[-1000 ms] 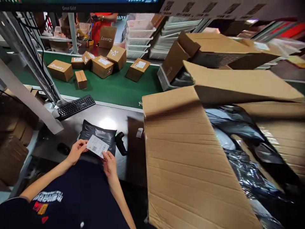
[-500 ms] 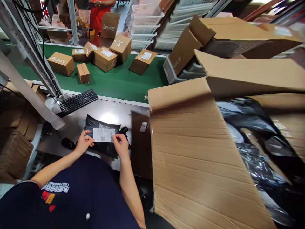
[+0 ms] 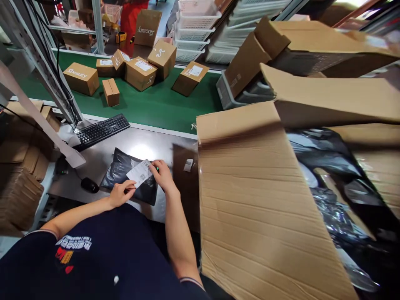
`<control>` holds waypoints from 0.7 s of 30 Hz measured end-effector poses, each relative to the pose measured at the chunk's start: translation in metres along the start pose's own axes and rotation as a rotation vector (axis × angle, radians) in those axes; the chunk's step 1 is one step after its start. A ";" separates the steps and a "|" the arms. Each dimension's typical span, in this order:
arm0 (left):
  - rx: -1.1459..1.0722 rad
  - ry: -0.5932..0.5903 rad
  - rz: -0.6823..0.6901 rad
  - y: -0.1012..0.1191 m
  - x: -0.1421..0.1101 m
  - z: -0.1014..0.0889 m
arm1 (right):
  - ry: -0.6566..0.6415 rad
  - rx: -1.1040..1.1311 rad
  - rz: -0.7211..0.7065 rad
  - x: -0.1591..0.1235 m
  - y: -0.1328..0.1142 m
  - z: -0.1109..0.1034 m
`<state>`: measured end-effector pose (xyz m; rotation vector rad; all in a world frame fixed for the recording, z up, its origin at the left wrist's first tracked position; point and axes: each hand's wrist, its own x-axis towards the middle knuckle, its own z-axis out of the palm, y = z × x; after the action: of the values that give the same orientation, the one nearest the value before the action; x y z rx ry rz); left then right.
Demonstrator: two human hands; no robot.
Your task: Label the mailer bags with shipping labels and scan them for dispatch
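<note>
A white shipping label with printed text and codes is held slantwise over a black plastic mailer bag. The bag lies on the metal table in front of my body. My left hand pinches the label's lower left end. At its upper right end, my right hand grips the label between thumb and fingers. Whether the label touches the bag, I cannot tell. Part of the bag is covered by the label and my hands.
A keyboard and a black mouse sit at the left. Behind the table, a green conveyor belt carries several cardboard boxes. To the right stands a large open carton holding black plastic bags.
The label has turned from level to slanted, its right end higher. My left hand has moved right and down; my right hand has shifted slightly up and right.
</note>
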<state>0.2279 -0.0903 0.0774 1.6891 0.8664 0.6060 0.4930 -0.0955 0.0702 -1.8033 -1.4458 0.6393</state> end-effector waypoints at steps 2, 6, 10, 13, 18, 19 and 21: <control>0.032 -0.215 0.031 0.000 -0.007 0.000 | -0.100 -0.026 -0.040 0.011 0.001 -0.002; -0.102 -0.522 -0.092 -0.017 -0.004 0.002 | -0.226 -0.177 -0.052 0.033 0.005 0.018; -0.385 -0.663 -0.358 -0.040 0.013 0.009 | -0.289 -0.307 -0.047 0.050 0.013 0.042; -0.435 -0.702 -0.426 -0.047 0.019 0.006 | -0.252 -0.354 -0.021 0.046 0.017 0.052; -0.223 -0.853 -0.284 -0.045 0.015 -0.007 | 0.132 -0.368 0.012 0.011 0.001 0.093; -0.170 -0.883 -0.254 -0.044 0.015 -0.008 | 0.135 -0.353 0.006 0.005 -0.005 0.105; -0.101 -0.917 -0.218 -0.041 0.016 -0.009 | 0.051 -0.333 0.011 -0.005 -0.018 0.128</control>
<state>0.2211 -0.0664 0.0403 1.5138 0.3271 -0.2815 0.3845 -0.0691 0.0055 -2.0648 -1.5804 0.3693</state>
